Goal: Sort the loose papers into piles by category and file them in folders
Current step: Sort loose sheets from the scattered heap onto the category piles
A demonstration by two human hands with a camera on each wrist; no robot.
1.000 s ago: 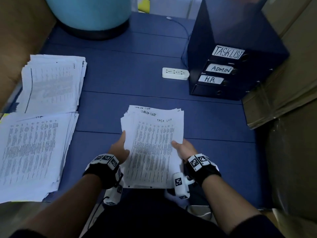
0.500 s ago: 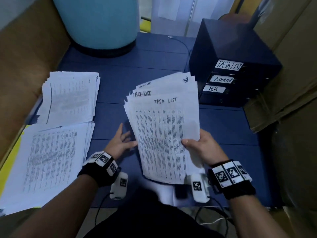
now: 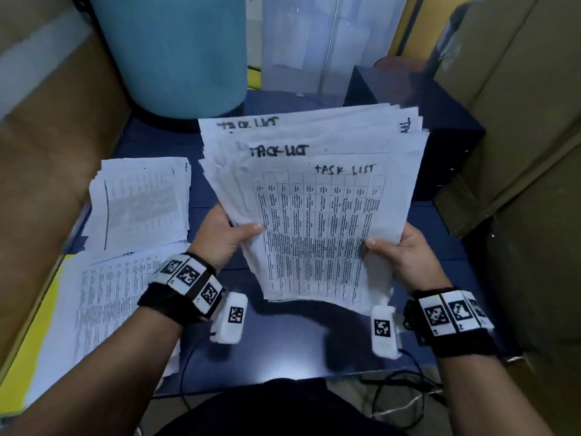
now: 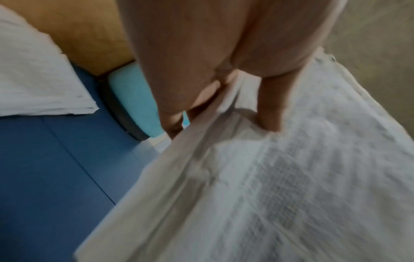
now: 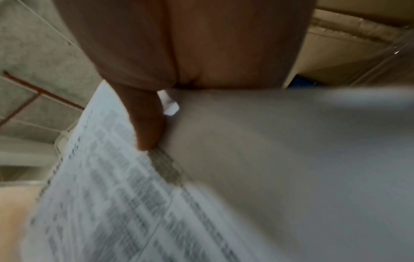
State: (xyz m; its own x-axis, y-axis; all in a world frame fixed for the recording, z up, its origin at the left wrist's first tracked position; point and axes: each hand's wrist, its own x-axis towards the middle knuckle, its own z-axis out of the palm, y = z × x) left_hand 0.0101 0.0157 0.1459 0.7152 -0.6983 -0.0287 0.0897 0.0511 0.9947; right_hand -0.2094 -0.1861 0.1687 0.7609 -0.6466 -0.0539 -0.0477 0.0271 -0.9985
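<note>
both forearms reached forward, wrists banded. the left hand (image 3: 224, 239) and right hand (image 3: 405, 256) were raised level, thumbs pressed on top and fingers curled underneath, each gripping one side of the paper stack (image 3: 317, 221).

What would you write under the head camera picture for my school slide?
Both hands, left hand and right hand, hold a stack of "TASK LIST" papers above a blue table.
</note>
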